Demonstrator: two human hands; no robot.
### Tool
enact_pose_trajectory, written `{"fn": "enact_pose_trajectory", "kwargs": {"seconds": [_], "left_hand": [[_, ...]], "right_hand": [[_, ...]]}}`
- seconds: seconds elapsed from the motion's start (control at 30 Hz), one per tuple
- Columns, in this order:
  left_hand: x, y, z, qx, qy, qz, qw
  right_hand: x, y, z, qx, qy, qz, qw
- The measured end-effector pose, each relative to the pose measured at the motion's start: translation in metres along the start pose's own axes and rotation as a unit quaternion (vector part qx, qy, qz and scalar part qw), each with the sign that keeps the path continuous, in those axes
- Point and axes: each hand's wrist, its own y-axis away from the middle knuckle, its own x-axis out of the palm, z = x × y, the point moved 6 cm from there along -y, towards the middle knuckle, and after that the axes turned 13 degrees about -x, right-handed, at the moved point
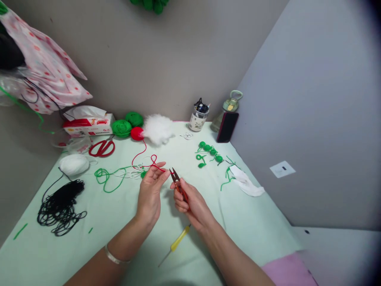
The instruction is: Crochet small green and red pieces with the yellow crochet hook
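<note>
My left hand point(152, 190) pinches red yarn point(157, 167) between thumb and fingertips. That strand runs back to a red yarn ball point(137, 134) near the wall. In my right hand point(190, 200) are thread snips point(178, 186) with orange handles, their dark blades apart and pointing up by the yarn's end. Whether the blades touch the yarn I cannot tell. Below my hands lies a crochet hook point(179, 238) with a yellow handle. Tangled green yarn point(104, 179) spreads to the left of my left hand, and a small green piece is partly hidden behind its fingers.
Black cord point(61, 206), a white yarn ball point(74, 164) and red-handled scissors point(102, 147) lie left. Green yarn balls point(122, 128), white stuffing point(158, 129), a tissue box point(89, 125), a pen jar point(199, 118), a phone point(228, 127) and a bottle point(232, 102) line the back. Small green crocheted pieces point(212, 151) lie right.
</note>
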Motion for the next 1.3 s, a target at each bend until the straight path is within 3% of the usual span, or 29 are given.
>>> {"fn": "enact_pose_trajectory", "kwargs": {"seconds": [0.57, 0.97, 1.1, 1.3], "left_hand": [[0.002, 0.003, 0.005, 0.006, -0.006, -0.003, 1.0], [-0.003, 0.004, 0.006, -0.052, 0.044, 0.017, 0.998], [-0.005, 0.007, 0.003, -0.072, 0.059, 0.032, 0.995], [-0.005, 0.012, -0.001, -0.068, 0.067, 0.031, 0.995]], "right_hand": [[-0.001, 0.001, -0.005, -0.024, -0.016, -0.031, 0.999], [-0.006, 0.002, -0.004, -0.034, -0.001, -0.049, 0.998], [-0.009, 0.0, 0.013, -0.079, 0.054, -0.054, 0.994], [0.002, -0.012, 0.048, -0.133, 0.235, 0.009, 0.963]]}}
